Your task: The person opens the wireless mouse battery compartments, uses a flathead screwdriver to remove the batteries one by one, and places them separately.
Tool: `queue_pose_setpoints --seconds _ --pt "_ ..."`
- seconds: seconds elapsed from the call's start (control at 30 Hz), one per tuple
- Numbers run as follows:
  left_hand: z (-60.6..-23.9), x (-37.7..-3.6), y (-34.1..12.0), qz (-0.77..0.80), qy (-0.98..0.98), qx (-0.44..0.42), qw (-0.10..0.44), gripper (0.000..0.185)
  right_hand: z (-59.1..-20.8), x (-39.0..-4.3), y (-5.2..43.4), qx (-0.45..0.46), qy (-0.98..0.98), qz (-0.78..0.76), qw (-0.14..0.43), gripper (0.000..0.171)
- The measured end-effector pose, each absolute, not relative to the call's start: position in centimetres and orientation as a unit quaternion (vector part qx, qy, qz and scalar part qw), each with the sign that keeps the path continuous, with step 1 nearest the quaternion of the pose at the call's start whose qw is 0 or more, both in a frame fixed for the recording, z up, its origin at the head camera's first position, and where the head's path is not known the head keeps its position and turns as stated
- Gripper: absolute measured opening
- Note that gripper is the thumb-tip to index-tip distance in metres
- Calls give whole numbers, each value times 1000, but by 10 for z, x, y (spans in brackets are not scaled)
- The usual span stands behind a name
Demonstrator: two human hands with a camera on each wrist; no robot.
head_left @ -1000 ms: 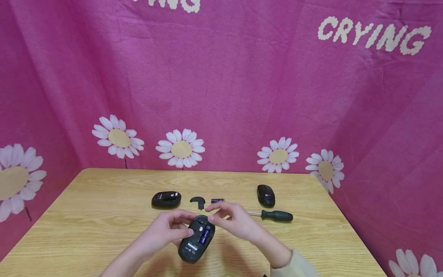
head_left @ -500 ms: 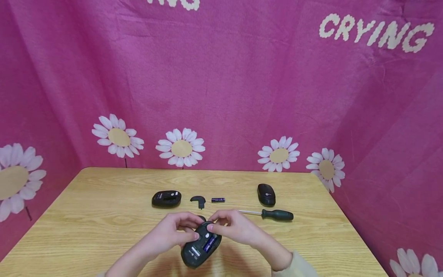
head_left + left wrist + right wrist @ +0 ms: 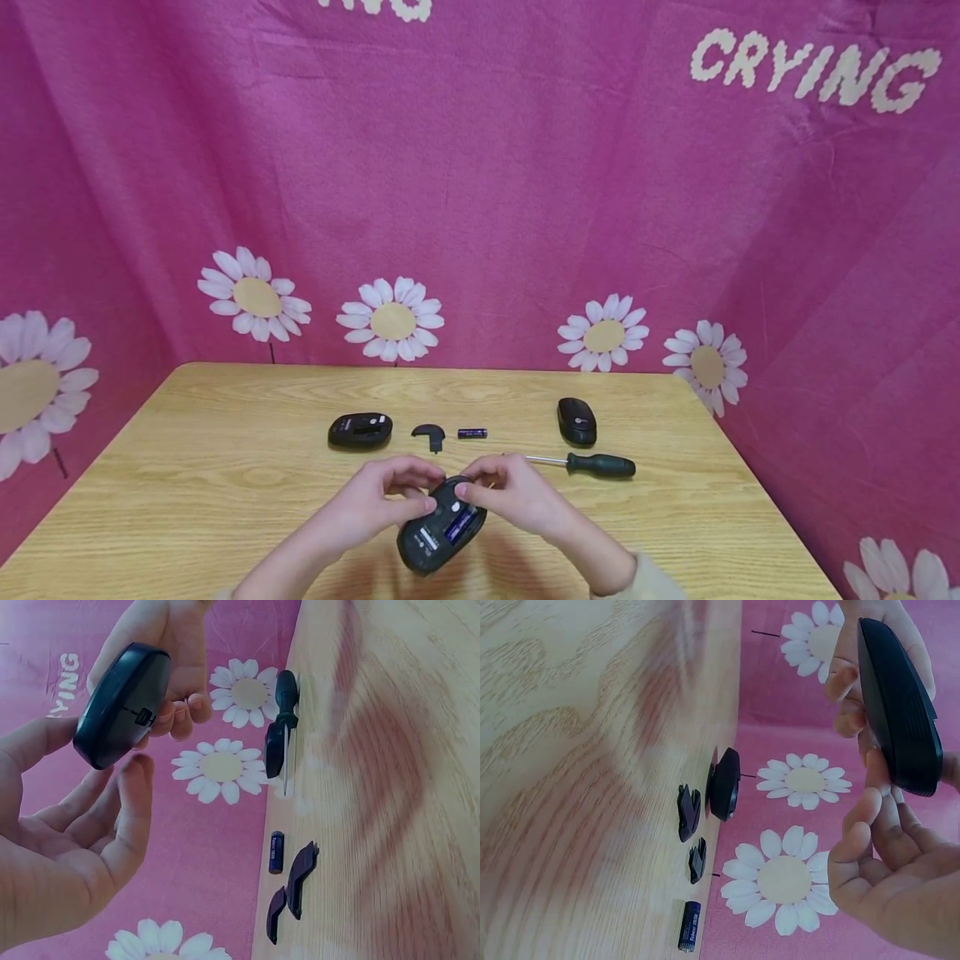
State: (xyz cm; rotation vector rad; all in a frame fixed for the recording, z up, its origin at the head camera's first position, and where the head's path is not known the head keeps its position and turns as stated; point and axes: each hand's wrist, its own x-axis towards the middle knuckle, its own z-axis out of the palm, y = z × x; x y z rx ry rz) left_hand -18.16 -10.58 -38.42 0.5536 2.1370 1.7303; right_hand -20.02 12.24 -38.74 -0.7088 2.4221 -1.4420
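Both hands hold a black wireless mouse (image 3: 429,546), underside up and tilted, above the table in the head view. Its battery compartment is uncovered, with a blue battery (image 3: 460,527) lying in it. My left hand (image 3: 378,498) grips the mouse's left edge, thumb on the underside. At the far end, the right hand (image 3: 517,496) pinches it with the thumb on top. In the left wrist view the mouse (image 3: 124,705) shows its scroll wheel side, while the right wrist view shows its dark flank (image 3: 900,705).
Beyond the hands lie an upturned mouse (image 3: 360,431), a dark battery cover (image 3: 430,435) and a loose battery (image 3: 472,433). To the right are another mouse (image 3: 577,422) and a green-handled screwdriver (image 3: 600,466). A second cover (image 3: 697,860) shows in the right wrist view.
The held mouse has shifted slightly right and toward the person. My right thumb has moved onto its far end, and the right hand no longer overlaps the loose battery.
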Motion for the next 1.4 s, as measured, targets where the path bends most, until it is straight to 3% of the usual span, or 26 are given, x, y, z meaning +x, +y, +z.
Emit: queue_pose_setpoints --seconds 0.37,0.8,1.07,1.4 --pt "-386 -176 -104 612 761 203 78 42 -384 -198 131 -178 820 -536 94 27" --pt "-394 -167 -91 636 749 182 37 60 -381 -198 136 -91 768 -626 97 31" --pt "-409 -165 -77 601 768 212 -65 80 -384 -199 135 -48 729 -672 123 33" --pt "-416 -169 -67 532 807 208 -149 87 -385 -195 129 -37 715 -689 114 32"
